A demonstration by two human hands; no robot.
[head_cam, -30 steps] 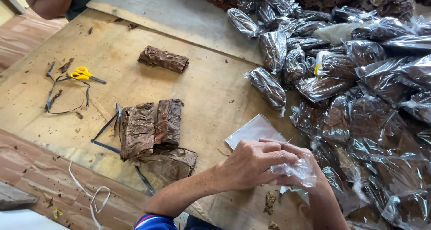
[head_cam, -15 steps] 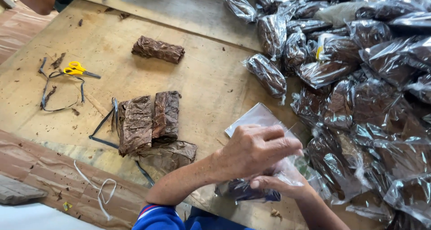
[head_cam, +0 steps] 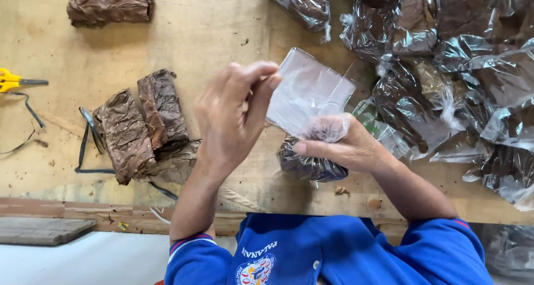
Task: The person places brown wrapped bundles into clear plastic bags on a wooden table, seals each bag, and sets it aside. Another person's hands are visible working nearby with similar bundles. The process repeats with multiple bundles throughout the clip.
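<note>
The person is working a clear plastic bag (head_cam: 311, 90) open above the near edge of the wooden tabletop (head_cam: 222, 29). The left hand (head_cam: 233, 118) is pinching the bag's left edge between thumb and fingertips, while the right hand (head_cam: 339, 143), at about 3 o'clock from it, is gripping the bag's lower part, where the film is bunching over the fingers. So both hands are closed on the bag, which is hanging in the air between them, slightly tilted, and not touching the wood. Just beneath the right hand a filled bag of dark leaf (head_cam: 311, 165) is lying on the tabletop. At 9 o'clock from the left hand two brown dried-leaf bundles (head_cam: 142, 123) are resting side by side on loose leaf and black straps; a third bundle (head_cam: 110, 5) is lying at about 11 o'clock, well apart. Yellow-handled scissors (head_cam: 14, 82) are showing at the left edge. A heap of filled clear bags (head_cam: 456, 68) is spreading from 1 to 3 o'clock. To do this well, the two film layers probably need rubbing apart gently, with the mouth kept wide and the thin plastic unstretched.
</note>
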